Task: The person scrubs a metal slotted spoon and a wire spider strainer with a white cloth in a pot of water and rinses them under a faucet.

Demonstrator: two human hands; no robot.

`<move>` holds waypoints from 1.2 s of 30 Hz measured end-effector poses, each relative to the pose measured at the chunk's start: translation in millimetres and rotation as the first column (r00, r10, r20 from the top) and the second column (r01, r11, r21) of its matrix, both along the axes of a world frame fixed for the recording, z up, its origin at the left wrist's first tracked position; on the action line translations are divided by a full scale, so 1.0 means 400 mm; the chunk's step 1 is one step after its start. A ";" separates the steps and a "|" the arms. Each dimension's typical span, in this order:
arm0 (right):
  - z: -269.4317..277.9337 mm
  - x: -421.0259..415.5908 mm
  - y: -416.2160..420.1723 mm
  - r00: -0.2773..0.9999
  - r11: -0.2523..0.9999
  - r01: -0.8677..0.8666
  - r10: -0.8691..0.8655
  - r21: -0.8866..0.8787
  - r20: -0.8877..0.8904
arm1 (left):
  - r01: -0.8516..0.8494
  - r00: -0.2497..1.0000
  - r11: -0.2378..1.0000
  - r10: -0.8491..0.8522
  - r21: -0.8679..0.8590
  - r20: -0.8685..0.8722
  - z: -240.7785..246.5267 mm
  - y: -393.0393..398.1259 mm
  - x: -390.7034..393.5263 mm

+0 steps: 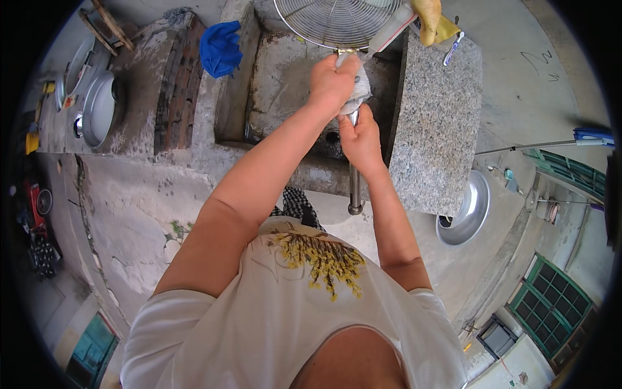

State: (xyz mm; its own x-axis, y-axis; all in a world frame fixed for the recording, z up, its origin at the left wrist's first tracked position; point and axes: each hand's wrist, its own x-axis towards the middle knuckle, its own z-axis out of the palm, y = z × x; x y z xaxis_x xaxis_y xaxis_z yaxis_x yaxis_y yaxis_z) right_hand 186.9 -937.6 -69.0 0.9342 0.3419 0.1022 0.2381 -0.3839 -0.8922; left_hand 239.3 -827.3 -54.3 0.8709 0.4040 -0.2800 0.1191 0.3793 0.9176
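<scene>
A round wire skimmer (335, 22) with a long metal handle (355, 187) is held over a concrete sink (282, 73). My left hand (333, 82) presses a damp whitish cloth (360, 90) around the upper part of the handle, just below the wire basket. Lower down, my right hand (362, 138) grips the bare metal handle, whose rounded end points towards my body. A whitish strip with a red line (392, 29) lies across the right side of the skimmer's rim; what it belongs to cannot be told.
A blue cloth (221, 48) hangs on the sink's left wall. On the right are a granite slab (437, 112), a toothbrush (453, 48) and a yellow rubber glove (427, 22). Metal basins (99, 109) stand on the left ledge; another basin (478, 209) sits below the slab.
</scene>
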 end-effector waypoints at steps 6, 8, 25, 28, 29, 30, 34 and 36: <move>0.073 -0.002 -0.022 0.721 0.893 0.073 0.260 0.443 -0.643 | 0.107 0.993 0.989 -0.101 -0.099 0.069 0.010 0.039 -0.035; 0.077 -0.004 -0.035 0.705 0.885 0.074 0.280 0.461 -0.651 | 0.138 0.990 0.973 -0.131 -0.187 0.054 0.003 0.063 -0.048; 0.065 -0.047 -0.116 0.976 0.976 -0.034 -0.014 -0.217 -0.219 | -0.004 0.968 0.964 -0.063 -0.264 -0.244 0.010 0.197 -0.107; 0.063 -0.064 -0.141 0.966 0.972 -0.028 -0.033 -0.232 -0.257 | -0.052 0.974 0.966 -0.008 -0.253 -0.228 0.023 0.212 -0.107; 0.062 -0.073 -0.150 0.970 0.968 0.005 -0.065 -0.252 -0.233 | -0.066 0.975 0.965 0.008 -0.255 -0.223 0.034 0.214 -0.106; 0.061 -0.082 -0.156 0.974 0.963 0.039 -0.097 -0.267 -0.206 | -0.115 0.969 0.958 0.049 -0.264 -0.242 0.051 0.215 -0.100; 0.076 -0.088 -0.175 0.983 0.913 0.142 -0.177 -0.382 -0.058 | -0.232 0.969 0.884 0.171 -0.406 -0.180 0.073 0.270 -0.088; 0.078 -0.085 -0.178 0.984 0.903 0.175 -0.153 -0.391 0.087 | -0.219 0.974 0.876 0.173 -0.429 -0.143 0.065 0.317 -0.101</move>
State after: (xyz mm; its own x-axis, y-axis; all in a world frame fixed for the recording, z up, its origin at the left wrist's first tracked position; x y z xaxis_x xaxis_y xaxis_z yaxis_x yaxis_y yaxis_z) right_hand 152.8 -1009.0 -37.6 0.9775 0.2067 0.0413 0.1839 -0.7405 -0.6465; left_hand 198.8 -700.7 -28.4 0.7460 0.3785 -0.5480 0.0803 0.7657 0.6382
